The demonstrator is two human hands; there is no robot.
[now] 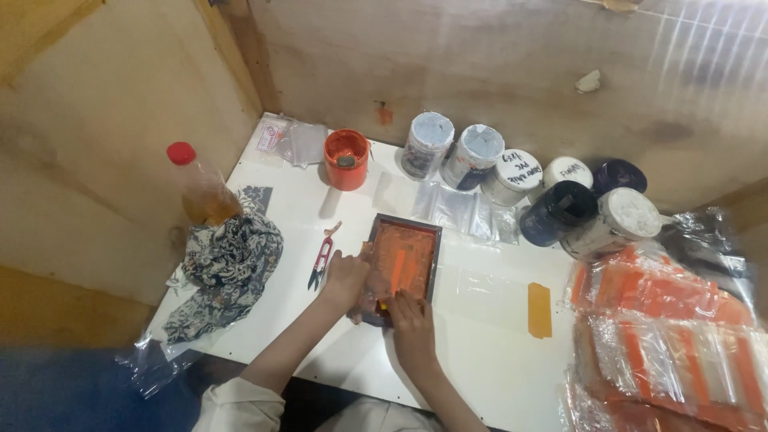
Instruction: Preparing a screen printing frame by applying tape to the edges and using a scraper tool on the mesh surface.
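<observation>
A small dark-framed printing screen [402,260], smeared with orange ink, lies flat on the white table [480,360]. My left hand [346,276] rests on the frame's left edge and presses it down. My right hand [412,320] sits at the frame's near edge, fingers closed on a small tool that is mostly hidden under them. A streak of brighter orange ink runs down the middle of the screen.
Red thread snips [322,261] lie left of the frame, a patterned cloth [228,260] and a red-capped bottle [200,186] further left. An orange pot [346,158] and several ink jars [520,180] line the back. Printed clear bags [664,336] pile at right; an orange strip [540,310] lies nearby.
</observation>
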